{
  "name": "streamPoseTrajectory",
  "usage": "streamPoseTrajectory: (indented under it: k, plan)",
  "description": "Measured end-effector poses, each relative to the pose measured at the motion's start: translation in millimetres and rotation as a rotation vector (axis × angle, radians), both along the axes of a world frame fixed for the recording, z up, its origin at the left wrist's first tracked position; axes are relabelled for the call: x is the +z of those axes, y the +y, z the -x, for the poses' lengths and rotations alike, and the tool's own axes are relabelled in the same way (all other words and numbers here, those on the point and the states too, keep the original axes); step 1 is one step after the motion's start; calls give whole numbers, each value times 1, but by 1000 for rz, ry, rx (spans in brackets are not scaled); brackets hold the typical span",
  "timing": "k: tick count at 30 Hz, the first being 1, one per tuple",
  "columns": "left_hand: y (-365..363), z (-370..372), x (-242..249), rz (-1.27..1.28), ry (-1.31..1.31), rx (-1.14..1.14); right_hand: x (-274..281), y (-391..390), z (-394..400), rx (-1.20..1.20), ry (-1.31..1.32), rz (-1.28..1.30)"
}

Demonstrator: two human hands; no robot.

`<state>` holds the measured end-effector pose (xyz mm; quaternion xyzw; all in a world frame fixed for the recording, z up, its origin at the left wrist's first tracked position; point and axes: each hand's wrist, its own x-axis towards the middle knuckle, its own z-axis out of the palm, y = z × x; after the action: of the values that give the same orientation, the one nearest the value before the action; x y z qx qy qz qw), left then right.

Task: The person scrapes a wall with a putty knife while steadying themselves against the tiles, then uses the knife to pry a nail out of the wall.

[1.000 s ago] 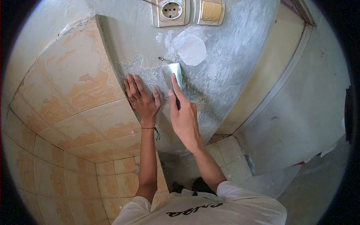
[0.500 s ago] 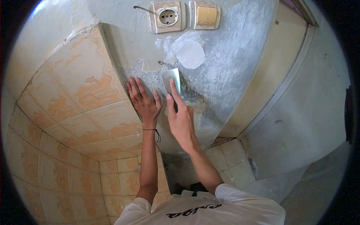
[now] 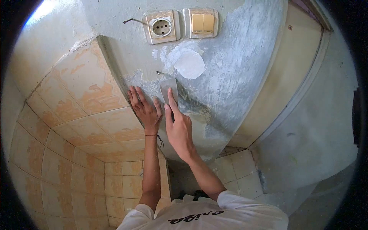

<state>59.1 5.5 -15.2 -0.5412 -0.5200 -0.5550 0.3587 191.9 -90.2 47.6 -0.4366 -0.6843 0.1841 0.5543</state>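
Your putty knife (image 3: 168, 87) lies flat on the grey wall (image 3: 230, 76) just below the white patch (image 3: 188, 64), hardly moved since a second ago. Your right hand (image 3: 177, 128) grips its hidden handle, forefinger along the blade; your left hand (image 3: 145, 107) rests spread beside it.

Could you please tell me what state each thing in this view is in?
Scraper: blade flat against the wall.
Right hand: gripping the scraper, index finger along the blade.
Left hand: spread flat on the wall.
Socket: nothing plugged in.
Wall paint: patchy, peeled.
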Motion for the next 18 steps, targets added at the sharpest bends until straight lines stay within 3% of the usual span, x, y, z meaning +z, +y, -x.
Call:
streamPoseTrajectory:
  k: [6, 12, 15, 17, 18]
  plan:
    - [1, -3, -2, 1, -11, 17, 5, 16, -2, 29, 77, -110]
    - [0, 2, -15, 10, -3, 23, -6, 8, -20, 112, -38, -40]
    - [2, 1, -18, -21, -4, 38, -26, 9, -25, 204, 82, -20]
    - [3, 2, -17, -8, 4, 33, -39, 11, -27, 431, 335, 265]
    - [4, 3, -17, -6, 9, 33, -39, 14, -30, 431, 341, 265]
